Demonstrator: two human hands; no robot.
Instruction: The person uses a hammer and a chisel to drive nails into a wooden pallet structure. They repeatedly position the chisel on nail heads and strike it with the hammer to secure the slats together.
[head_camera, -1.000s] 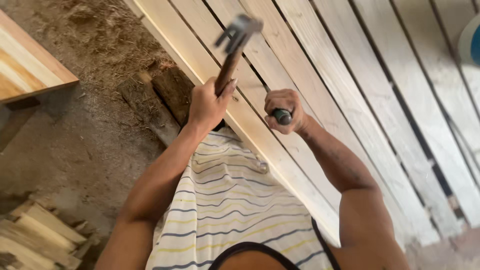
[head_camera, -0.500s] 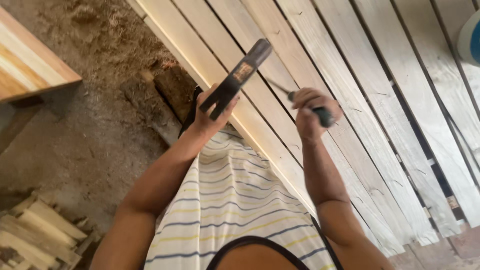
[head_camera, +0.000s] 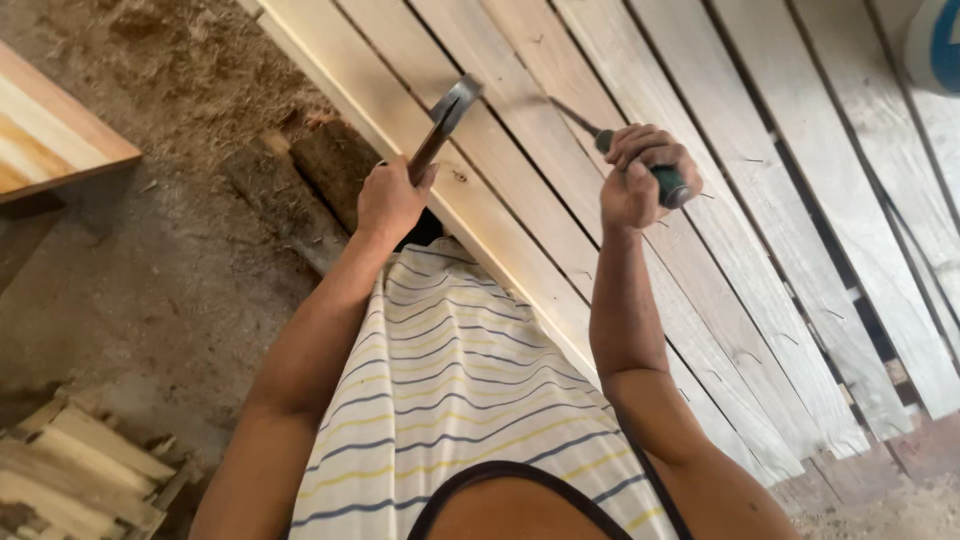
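wooden slats (head_camera: 640, 200), left hand (head_camera: 392, 198) raising hammer (head_camera: 445, 120)

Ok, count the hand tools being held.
2. A hammer in the left hand, raised over the planks; a green-handled screwdriver in the right hand. No others visible.

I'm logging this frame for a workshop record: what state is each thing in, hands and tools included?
Left hand: closed round the hammer handle.
Metal-headed hammer with wooden handle: raised, clear of the boards.
Right hand: gripping the screwdriver handle.
Dark-handled screwdriver: tilted, tip towards a plank gap.
Pale wooden slatted panel: planks side by side, gaps between.
Stack of short wood offcuts: piled on the floor.
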